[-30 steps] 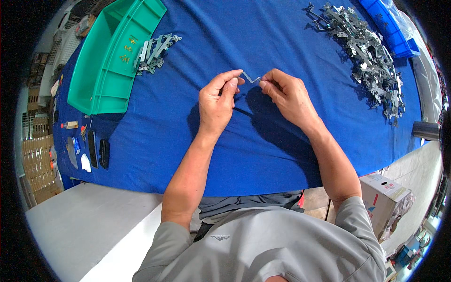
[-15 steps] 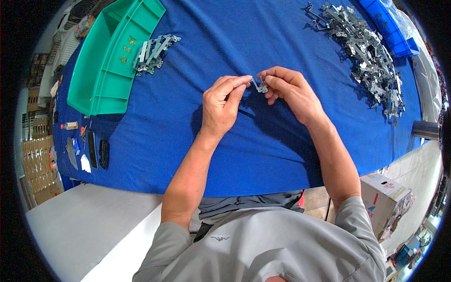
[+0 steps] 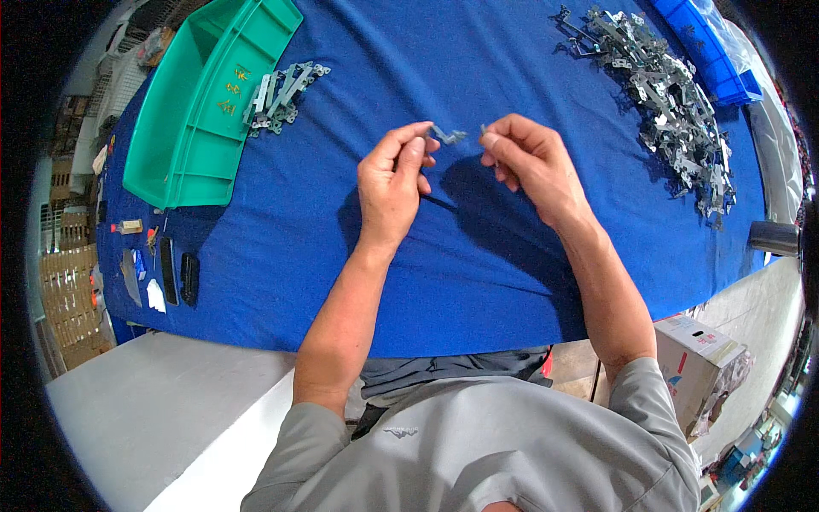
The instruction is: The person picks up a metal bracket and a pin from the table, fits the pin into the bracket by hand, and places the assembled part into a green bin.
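Note:
Above the middle of the blue cloth, my left hand point(image 3: 391, 175) pinches one end of a small bent metal bracket point(image 3: 449, 136) between thumb and fingers. The bracket's free end points toward my right hand point(image 3: 531, 160) and is slightly blurred. A gap separates it from my right fingertips, which are pressed together. A tiny greyish bit shows at those fingertips, too small to name. To the left of my hands lies a small stack of flat metal brackets point(image 3: 280, 98), beside the green bin. A large heap of similar metal parts point(image 3: 674, 119) spreads over the right side.
A green plastic bin point(image 3: 200, 166) stands at the left, and a blue bin point(image 3: 712, 55) at the far right. Small tools, including a black bar-shaped piece point(image 3: 168, 271), lie at the left edge. A dark cylinder point(image 3: 775, 236) sits at the right edge, above a carton point(image 3: 695, 358).
My hands have moved apart. The bracket, formerly held between both hands, has gone left and slightly away from me in my left hand, leaving my right fingers.

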Available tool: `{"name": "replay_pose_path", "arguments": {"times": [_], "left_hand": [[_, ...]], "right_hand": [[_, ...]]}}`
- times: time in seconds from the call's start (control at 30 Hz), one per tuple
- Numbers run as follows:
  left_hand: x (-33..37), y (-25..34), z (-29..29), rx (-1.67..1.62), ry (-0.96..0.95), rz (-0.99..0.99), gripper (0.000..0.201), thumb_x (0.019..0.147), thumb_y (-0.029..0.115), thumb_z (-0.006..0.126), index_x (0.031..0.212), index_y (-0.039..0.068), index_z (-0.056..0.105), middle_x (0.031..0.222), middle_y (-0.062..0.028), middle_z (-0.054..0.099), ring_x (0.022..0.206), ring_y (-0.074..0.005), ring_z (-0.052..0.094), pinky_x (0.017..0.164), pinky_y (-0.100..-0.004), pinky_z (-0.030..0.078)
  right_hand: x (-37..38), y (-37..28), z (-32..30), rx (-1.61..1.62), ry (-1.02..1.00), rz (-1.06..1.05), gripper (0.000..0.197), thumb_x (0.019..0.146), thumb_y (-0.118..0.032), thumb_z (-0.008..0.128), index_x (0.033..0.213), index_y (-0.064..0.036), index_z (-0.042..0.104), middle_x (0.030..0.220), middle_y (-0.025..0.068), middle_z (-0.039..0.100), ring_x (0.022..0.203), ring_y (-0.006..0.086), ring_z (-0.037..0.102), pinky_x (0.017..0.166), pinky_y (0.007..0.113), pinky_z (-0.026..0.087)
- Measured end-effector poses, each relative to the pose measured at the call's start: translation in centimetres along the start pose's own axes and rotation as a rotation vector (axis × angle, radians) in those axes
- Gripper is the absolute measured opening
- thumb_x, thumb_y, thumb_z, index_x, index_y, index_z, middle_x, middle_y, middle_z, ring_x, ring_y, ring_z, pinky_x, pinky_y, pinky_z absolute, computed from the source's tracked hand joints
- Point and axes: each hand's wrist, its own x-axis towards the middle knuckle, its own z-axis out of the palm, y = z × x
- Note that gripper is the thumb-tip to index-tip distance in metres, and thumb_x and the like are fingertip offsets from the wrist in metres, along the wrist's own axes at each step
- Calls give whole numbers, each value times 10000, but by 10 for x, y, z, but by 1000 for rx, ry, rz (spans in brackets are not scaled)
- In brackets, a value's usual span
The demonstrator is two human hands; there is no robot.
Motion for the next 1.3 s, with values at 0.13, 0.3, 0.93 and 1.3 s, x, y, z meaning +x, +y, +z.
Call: {"name": "replay_pose_path", "arguments": {"times": [0.13, 0.3, 0.93, 1.3], "left_hand": [[1, -1, -1, -87, 4, -13, 222, 1017, 115, 556, 1189, 23, 662, 975, -78, 706, 783, -94, 636, 539, -195, 503], [-1, 2, 2, -52, -18, -22, 220, 1011, 113, 567, 1185, 21, 664, 975, -81, 706, 790, -99, 640, 539, -202, 507], [0, 4, 2, 211, -104, 279, 168, 940, 30, 618, 1059, 2, 731, 952, -106, 726, 891, -165, 682, 789, -277, 525], [-4, 8, 2, 130, -55, 4, 208, 1004, 80, 559, 1143, 11, 698, 962, -79, 710, 796, -89, 642, 611, -210, 517]], "right_hand": [[-4, 0, 9, -102, -101, -39, 213, 984, -225, 613, 991, -17, 662, 791, 13, 651, 661, 67, 554, 583, 232, 460], [-4, 1, 8, -136, -100, -66, 229, 977, -219, 621, 979, 5, 666, 794, 23, 659, 677, 80, 569, 599, 256, 477], [2, 5, 1, 78, -131, 48, 224, 981, -203, 602, 1088, -14, 658, 841, 24, 632, 711, 89, 586, 612, 251, 514], [3, 2, 2, 94, 84, -47, 193, 984, -215, 607, 1009, -33, 665, 795, -2, 630, 675, 61, 561, 549, 233, 449]]}}
